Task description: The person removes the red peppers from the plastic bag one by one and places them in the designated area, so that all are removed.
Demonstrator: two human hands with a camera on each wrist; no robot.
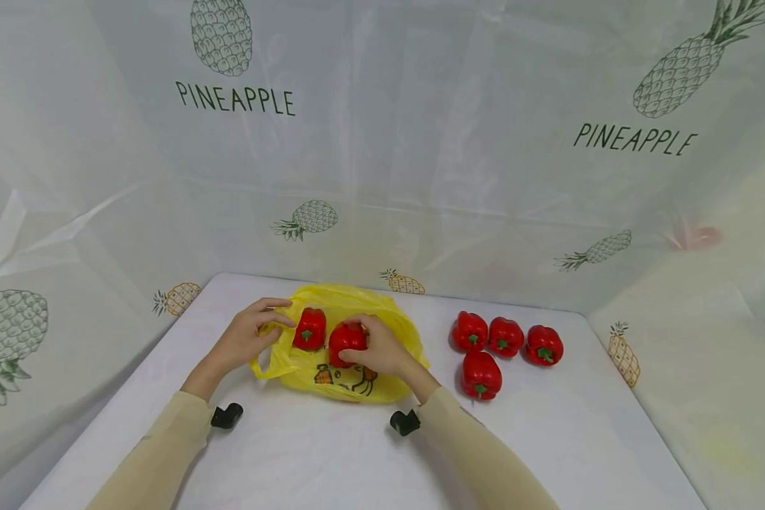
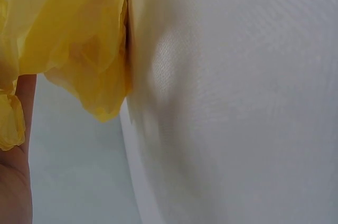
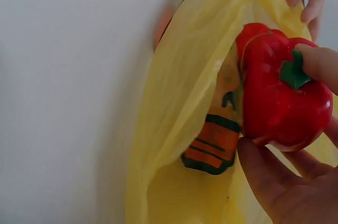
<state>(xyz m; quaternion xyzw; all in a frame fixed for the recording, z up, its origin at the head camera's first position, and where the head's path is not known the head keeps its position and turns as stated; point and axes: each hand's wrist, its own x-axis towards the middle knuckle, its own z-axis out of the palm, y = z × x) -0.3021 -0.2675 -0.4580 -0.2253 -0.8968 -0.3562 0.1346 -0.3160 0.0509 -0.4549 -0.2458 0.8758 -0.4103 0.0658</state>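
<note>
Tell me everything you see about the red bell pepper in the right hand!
The shiny, smooth, red bell pepper is rounded and plump, with bulging lobes and a short green stem. It looks whole, maybe plastic. The right hand grips it, thumb beside the stem. It is over the crinkly yellow plastic bag, just right of another red bell pepper in the head view. I can't tell whether it touches the bag.
</note>
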